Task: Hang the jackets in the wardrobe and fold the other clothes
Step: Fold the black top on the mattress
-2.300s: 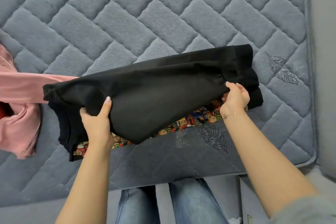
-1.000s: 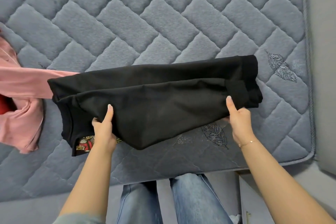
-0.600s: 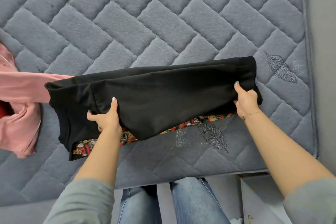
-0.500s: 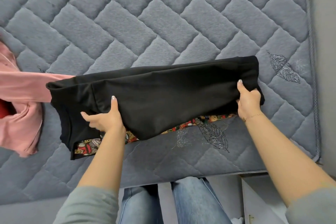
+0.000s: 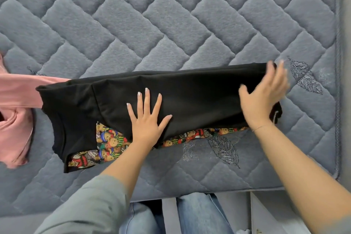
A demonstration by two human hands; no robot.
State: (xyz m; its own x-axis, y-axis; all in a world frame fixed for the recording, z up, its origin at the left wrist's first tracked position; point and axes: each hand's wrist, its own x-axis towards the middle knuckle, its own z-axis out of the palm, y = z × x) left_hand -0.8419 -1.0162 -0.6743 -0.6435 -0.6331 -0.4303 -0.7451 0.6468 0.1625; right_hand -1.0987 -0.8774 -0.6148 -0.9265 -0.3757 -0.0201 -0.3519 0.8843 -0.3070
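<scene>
Head-camera view: the left hand [image 5: 147,119] lies flat with straight, spread fingers pressing the middle of a folded black garment [image 5: 190,97], a smooth matte knit. At the garment's right end the right hand [image 5: 264,95], motion-blurred, rests open-fingered on the cloth. A colourful teddy-bear print [image 5: 108,142] shows along the garment's near edge. The garment lies on a plush grey mattress [image 5: 171,24] quilted in a herringbone pattern, with a soft pink garment [image 5: 15,108] touching its left end.
</scene>
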